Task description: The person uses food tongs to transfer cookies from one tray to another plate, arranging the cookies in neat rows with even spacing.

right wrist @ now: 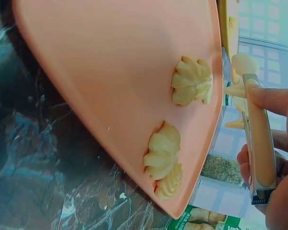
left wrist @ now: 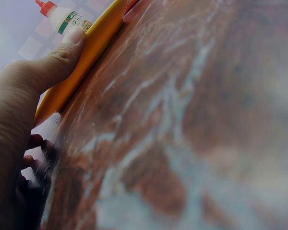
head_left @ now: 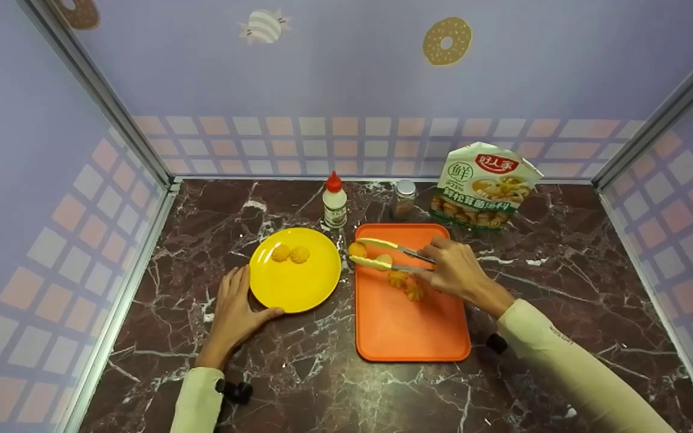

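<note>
My left hand [head_left: 239, 304] rests at the lower left rim of a yellow plate [head_left: 295, 291], with the thumb along its edge, as the left wrist view also shows. Two swirled cookies [head_left: 290, 254] lie on the plate. Above the orange tray [head_left: 412, 337], my right hand [head_left: 452, 267] holds metal tongs [head_left: 403, 249] with pale yellow tips. Between those tips is a round cookie [head_left: 357, 249], over the tray's left edge. Several cookies, among them a ridged cookie [right wrist: 192, 80], lie on the tray; the tongs partly cover one in the head view.
Behind the plate stands a red-capped squeeze bottle [head_left: 335, 204]. A spice jar [head_left: 403, 200] and an upright food packet [head_left: 485, 187] stand behind the tray. Patterned walls enclose the dark marbled tabletop [head_left: 298, 373] at the back and both sides.
</note>
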`<state>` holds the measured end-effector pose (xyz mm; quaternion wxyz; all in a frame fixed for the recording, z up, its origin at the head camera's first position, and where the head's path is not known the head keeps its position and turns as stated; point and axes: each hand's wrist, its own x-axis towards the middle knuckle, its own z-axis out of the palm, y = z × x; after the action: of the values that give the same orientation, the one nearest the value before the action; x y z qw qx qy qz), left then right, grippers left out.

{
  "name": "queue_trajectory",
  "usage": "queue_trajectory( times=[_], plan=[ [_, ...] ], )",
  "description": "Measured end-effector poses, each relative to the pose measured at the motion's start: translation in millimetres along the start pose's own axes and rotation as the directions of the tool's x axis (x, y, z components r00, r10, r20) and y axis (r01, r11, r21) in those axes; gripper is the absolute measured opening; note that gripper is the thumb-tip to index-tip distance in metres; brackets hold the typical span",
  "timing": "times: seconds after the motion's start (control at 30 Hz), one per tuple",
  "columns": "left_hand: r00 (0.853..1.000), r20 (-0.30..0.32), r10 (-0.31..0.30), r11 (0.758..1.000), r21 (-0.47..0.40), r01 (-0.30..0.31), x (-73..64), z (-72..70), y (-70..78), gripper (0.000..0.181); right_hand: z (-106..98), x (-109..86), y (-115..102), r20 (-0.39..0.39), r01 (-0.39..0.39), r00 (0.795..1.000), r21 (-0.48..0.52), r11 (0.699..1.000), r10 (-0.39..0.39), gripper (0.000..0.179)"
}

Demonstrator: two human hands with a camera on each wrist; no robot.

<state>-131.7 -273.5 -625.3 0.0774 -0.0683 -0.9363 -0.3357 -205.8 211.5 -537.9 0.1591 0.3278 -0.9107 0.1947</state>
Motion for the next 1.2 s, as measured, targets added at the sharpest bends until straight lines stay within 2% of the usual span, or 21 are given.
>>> queue_trajectory(
  times=[0.17, 1.2],
  plan=[
    [1.0, 0.007, -0.007, 1.0, 0.0, 0.007, -0.8, -0.6, 0.6, 0.133, 5, 3.3, -2, -0.019, 0.025, 1.0, 0.002, 1.0, -0.025, 0.038],
    [1.0, 0.006, -0.001, 1.0, -0.001, 0.001, 0.2, -1.0, 0.9, 0.133, 23, 27.0, -18, 0.023, 0.045, 0.999, 0.014, 0.999, -0.045, 0.042]
  ],
)
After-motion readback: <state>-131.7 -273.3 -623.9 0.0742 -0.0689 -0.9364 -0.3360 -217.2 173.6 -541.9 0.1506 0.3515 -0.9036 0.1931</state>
